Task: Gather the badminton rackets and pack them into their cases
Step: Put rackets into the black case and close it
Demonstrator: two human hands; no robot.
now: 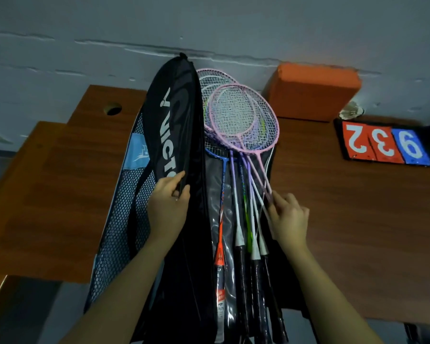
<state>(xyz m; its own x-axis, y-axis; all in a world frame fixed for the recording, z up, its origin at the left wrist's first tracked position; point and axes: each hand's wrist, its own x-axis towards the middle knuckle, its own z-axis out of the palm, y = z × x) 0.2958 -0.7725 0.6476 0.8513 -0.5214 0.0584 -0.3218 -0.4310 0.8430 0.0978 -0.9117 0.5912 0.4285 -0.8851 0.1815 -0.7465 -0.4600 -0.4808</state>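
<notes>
Black Victor racket case (176, 115): lay lengthwise on the wooden bench (333, 207), its rounded top end toward the grey wall (209, 26), its flap lifted and folded back to the left, showing the white lettering.

Badminton rackets (243, 170): a bundle lay in the open case, just right of the flap, heads toward the wall, grips toward the person. The uppermost pink-framed racket (243, 117) had its head overlapping the others; a blue-framed racket (224, 170) with an orange cone lay nearest the flap; purple, white and green shafts lay between. The exact count could not be told.

Mesh racket bag (124, 219): dark netting with a pale blue label, lay left of the case, partly under it.

Left hand (169, 202): pinched the edge of the flap between thumb and fingers, holding it up.

Right hand (287, 214): rested at the right side of the case, fingers curled narrow around the pink and white shafts at mid-length.

Orange block (310, 91): stood right of the case's top end, against the wall.

Score flip cards (385, 144): lay well right of the case, showing 2 and 3 on red and 9 on blue as seen from the camera.

Shuttlecock (351, 110): white, lay between the block and the cards.

Cable hole (112, 109): sat in the bench left of the case.
</notes>
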